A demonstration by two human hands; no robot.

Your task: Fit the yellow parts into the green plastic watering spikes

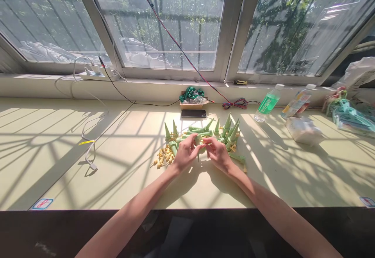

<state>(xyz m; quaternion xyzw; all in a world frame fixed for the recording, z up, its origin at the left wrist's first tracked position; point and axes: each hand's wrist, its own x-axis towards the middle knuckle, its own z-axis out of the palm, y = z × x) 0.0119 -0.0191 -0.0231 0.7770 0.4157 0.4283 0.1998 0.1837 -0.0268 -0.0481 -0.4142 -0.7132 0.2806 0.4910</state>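
My left hand [186, 151] is closed around a green cone-shaped plastic piece [198, 157], its pointed end toward me. Close beside it, my right hand [217, 153] pinches something small at the cone; the fingertips mostly hide it. Several more green cones [233, 133] stand and lie just beyond both hands. A pile of small yellow plastic pieces [165, 155] lies to the left of my left hand. Some cones near the right hand have yellow pieces at their bases.
Behind the cones lie a dark phone [193, 113] and a small box [192, 104] with green material. To the right are a green-labelled bottle [268, 103], a second bottle [298, 101] and a white packet [304, 129]. A white cable [88, 154] lies on the left tabletop.
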